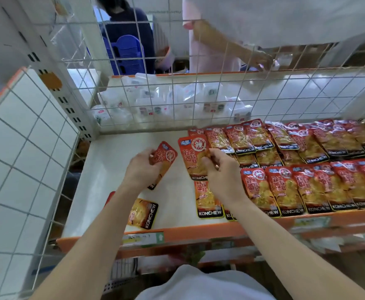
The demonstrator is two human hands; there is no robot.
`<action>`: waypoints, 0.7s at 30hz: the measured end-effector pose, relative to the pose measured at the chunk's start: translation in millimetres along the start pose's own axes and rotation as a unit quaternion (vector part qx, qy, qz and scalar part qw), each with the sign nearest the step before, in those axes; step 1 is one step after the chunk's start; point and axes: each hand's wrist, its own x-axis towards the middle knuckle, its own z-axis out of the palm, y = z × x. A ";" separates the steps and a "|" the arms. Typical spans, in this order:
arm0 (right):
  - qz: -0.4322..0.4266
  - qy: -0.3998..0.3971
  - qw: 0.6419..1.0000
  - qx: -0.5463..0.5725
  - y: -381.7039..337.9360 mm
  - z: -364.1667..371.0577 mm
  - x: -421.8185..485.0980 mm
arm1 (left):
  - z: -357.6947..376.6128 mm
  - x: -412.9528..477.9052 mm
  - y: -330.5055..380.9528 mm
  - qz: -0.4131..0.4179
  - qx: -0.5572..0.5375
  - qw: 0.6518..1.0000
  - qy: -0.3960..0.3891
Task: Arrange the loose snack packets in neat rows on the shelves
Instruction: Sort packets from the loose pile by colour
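The right side of the shelf (116,169) already carries neat rows (307,169). We grip one packet (166,154) in our left hand (141,167) and pinch a second packet (193,156) in our right hand (222,172); a loose packet (143,213) lies unsorted near the front edge.

The packets (285,187) are red at the top with a white round emblem, orange-yellow below, and end in a black band with white KONCHEW lettering. The shelf (116,161) is white with an orange front edge. The wire grid (193,100) is a white square mesh. The front-edge label (142,238) is pale with a green patch.
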 end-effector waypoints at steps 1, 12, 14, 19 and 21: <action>0.011 0.000 1.000 0.009 -1.0 -0.1 -0.8 | -5.0 -8.0 -1.3 0.004 -0.059 0.998 0.013; 0.107 0.016 0.989 0.102 -13.9 13.2 -13.9 | -39.7 -72.3 -1.3 0.017 -0.353 0.935 0.035; 0.122 0.029 0.985 0.117 -15.8 14.6 -20.0 | -40.9 -76.8 -2.6 0.006 -0.375 0.927 0.028; 0.147 0.066 0.978 0.129 -14.5 18.5 -46.4 | -35.4 -89.2 -8.7 -0.007 -0.385 0.923 -0.004; 0.157 0.072 0.977 0.127 -16.6 18.0 -60.4 | -31.5 -94.3 -10.5 -0.009 -0.381 0.925 -0.016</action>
